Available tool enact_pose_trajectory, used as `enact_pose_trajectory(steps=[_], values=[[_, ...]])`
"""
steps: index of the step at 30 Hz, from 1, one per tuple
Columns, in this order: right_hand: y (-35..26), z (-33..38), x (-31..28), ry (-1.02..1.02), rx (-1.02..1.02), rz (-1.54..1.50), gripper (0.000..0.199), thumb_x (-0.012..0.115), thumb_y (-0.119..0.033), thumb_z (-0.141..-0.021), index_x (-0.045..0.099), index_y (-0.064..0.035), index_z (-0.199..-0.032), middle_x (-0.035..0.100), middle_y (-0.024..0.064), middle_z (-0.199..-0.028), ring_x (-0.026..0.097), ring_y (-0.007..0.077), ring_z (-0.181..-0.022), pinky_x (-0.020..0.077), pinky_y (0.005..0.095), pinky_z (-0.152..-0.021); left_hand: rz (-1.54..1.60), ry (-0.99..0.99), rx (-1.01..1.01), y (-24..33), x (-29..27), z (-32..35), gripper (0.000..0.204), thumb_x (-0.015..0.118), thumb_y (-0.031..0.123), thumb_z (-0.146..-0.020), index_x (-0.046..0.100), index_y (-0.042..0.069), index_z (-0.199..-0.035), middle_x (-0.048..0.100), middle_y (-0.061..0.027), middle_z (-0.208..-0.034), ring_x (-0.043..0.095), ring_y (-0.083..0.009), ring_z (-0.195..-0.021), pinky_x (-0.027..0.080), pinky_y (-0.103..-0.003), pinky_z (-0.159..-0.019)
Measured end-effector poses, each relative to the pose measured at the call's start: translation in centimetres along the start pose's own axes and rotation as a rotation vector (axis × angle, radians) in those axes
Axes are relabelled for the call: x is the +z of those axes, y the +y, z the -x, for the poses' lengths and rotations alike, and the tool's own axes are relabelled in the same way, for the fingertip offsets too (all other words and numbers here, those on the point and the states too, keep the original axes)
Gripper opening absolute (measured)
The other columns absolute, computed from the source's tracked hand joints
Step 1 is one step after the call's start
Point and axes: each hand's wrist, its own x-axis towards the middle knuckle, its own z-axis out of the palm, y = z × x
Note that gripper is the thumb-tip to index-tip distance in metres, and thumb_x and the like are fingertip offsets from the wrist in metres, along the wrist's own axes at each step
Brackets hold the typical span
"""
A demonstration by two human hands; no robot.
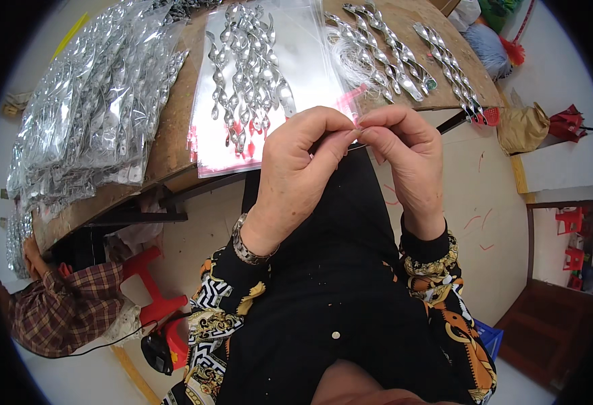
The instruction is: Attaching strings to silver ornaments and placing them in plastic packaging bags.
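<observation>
The wooden tabletop (175,145) runs across the upper part of the view, and its near edge cuts diagonally from lower left up to the right corner beside a red-handled tool (480,116). Both hands work just off that edge, over the person's lap, where pale floor (458,196) lies open to the right and below.

The left hand (295,172) rises from a wrist wearing a metal watch (248,247), fingers curled and thumb pressed to forefinger. The right hand (408,158) mirrors it, knuckles up, its thumb and forefinger closed narrowly. The fingertips of both meet in a tight pinch on something small and thin (357,125) (too small to tell what it is, though a fine pale strand seems to lead from it).

Just behind the hands, a stack of clear bags with red strips (256,145) overhangs the tabletop edge, with twisted silver pieces (249,74) heaped on it. More twisted silver pieces lie in loose rows (398,54) to the right, well clear of the edge. A large heap of filled, shiny packets (87,108) crowds the left end. At lower left, below the tabletop, another person's plaid sleeve (60,310) sits near a red stool (151,290).
</observation>
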Motion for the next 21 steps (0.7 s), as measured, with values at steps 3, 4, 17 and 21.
enact_pose_trajectory(steps=[3, 4, 17, 21], values=[[0.0, 0.0, -0.1, -0.002, -0.004, 0.014, 0.008, 0.061, 0.0, -0.084, 0.063, 0.0011, -0.092, 0.065, 0.0047, -0.084, 0.052, 0.0047, -0.066, 0.0377, 0.0179, -0.057, 0.007, 0.006, -0.029, 0.2, 0.1, 0.0, 0.006, 0.059, 0.002, -0.084, 0.062, -0.002, -0.087, 0.059, -0.0049, -0.072, 0.053, -0.0105, -0.064, 0.041, -0.024, -0.059], [0.0, -0.1, -0.2, -0.006, -0.009, 0.018, 0.007, 0.061, 0.0, -0.084, 0.063, 0.0007, -0.091, 0.064, 0.0037, -0.084, 0.051, 0.0044, -0.066, 0.0373, 0.0178, -0.057, 0.008, 0.003, -0.014, 0.1, 0.1, 0.0, 0.006, 0.059, 0.003, -0.084, 0.062, -0.002, -0.087, 0.059, -0.005, -0.074, 0.054, -0.0107, -0.066, 0.042, -0.024, -0.06], [-1.4, -1.7, -0.9, -0.1, -0.147, 0.039, 0.002, 0.061, 0.001, -0.082, 0.06, 0.0001, -0.084, 0.059, 0.0044, -0.088, 0.054, 0.0131, -0.086, 0.0418, 0.0247, -0.079, 0.407, -0.016, -0.097, 0.1, 1.0, -0.4, 0.016, 0.054, 0.011, -0.093, 0.059, -0.003, -0.1, 0.064, -0.0049, -0.087, 0.058, -0.01, -0.079, 0.047, -0.022, -0.071], [-1.3, -2.1, -1.2, -0.12, -0.099, 0.031, 0.002, 0.062, 0.0, -0.082, 0.06, 0.0001, -0.084, 0.058, 0.0044, -0.088, 0.055, 0.0136, -0.086, 0.0426, 0.026, -0.08, 0.415, -0.163, -0.217, -0.6, 0.2, -0.7, 0.017, 0.051, 0.01, -0.094, 0.06, -0.002, -0.103, 0.065, -0.007, -0.087, 0.062, -0.0124, -0.08, 0.048, -0.023, -0.073]])
